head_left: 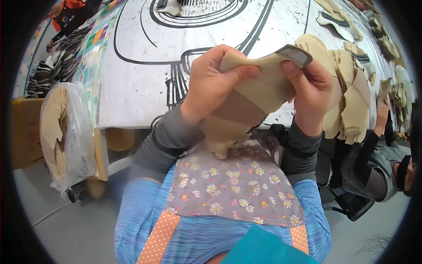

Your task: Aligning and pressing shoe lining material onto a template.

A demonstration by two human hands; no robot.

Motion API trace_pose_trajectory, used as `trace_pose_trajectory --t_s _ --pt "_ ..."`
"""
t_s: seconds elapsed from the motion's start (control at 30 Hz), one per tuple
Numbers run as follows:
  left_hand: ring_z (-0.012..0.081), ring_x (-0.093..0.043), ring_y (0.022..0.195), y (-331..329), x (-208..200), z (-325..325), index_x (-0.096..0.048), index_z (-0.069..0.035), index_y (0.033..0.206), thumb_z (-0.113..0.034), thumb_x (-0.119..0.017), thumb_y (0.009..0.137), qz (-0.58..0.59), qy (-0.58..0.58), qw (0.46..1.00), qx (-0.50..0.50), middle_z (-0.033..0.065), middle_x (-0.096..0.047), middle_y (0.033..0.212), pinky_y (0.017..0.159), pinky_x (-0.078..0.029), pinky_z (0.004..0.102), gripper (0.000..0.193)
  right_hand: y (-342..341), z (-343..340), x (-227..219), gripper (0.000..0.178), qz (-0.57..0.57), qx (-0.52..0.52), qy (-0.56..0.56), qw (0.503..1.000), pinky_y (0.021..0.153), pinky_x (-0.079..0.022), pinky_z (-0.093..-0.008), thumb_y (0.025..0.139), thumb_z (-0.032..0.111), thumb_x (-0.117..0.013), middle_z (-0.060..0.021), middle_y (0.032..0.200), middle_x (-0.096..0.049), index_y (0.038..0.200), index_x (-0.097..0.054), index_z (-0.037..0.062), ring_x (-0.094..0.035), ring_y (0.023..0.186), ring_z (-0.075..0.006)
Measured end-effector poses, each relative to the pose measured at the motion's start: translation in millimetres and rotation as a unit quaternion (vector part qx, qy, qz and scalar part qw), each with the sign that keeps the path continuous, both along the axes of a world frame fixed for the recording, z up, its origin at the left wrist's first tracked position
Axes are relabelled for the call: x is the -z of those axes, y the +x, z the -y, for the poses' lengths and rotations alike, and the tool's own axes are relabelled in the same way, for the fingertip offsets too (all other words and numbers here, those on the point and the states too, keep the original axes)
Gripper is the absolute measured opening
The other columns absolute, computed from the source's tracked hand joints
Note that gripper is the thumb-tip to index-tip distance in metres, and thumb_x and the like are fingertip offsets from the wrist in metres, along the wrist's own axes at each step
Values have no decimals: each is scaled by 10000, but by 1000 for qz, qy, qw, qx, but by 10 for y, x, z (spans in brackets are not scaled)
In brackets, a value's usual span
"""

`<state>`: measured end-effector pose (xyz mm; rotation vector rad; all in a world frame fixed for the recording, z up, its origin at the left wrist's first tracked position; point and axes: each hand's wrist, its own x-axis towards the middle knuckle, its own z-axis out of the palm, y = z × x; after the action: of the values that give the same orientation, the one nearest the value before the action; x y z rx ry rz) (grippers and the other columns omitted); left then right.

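Currently: both hands gripping one beige mesh piece

Head view: left hand (212,86) pinches the beige mesh piece (270,86) at its left edge, thumb across the front face. Right hand (311,88) has the upper right end, thumb just below a dark grey, curved-edge patch (293,53) with a pale centre. Piece is up in front of the near edge of the white worktop (140,94), brown band (239,108) across its middle, lower end hanging in front of the floral apron (237,189); can't tell if the two touch.

Right of the mesh piece: stack of similar beige pieces (351,103), overhanging the worktop edge. Farther right: co-worker (378,165). Well left of the mesh piece: clear plastic bag (81,132) with beige pieces in it. Beyond that, upper left: pile of dark parts (50,72).
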<state>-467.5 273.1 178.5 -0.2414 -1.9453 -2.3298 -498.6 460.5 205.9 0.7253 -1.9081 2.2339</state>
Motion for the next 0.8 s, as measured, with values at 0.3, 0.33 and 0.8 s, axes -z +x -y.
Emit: trace_pose_trajectory --t_s 0.3,0.33,0.8 --pt "73 -598 769 -60 128 -18 -607 -11 1003 -232 -696 902 -1 22 999 -24 15 -660 859 697 -492 229 259 -44 1 43 181 45 2 25 999 652 -470 -194 862 82 -719 -19 833 -688 1004 -702 -29 -592 744 -51" --pt "73 -598 769 -44 87 -61 -607 -11 1003 -232 -696 902 0 22 999 -23 15 -660 859 697 -492 229 259 -46 5 42 181 46 3 25 999 652 -470 -194 862 82 -719 -19 833 -688 1004 -702 -29 -592 744 -51" --pt "79 -615 803 -91 28 -98 -653 19 1043 -183 -630 940 7 29 999 -23 47 -687 920 707 -494 231 228 -22 34 89 190 -29 69 -13 997 628 -434 -182 910 121 -679 15 840 -662 1022 -685 -32 -545 742 -30"
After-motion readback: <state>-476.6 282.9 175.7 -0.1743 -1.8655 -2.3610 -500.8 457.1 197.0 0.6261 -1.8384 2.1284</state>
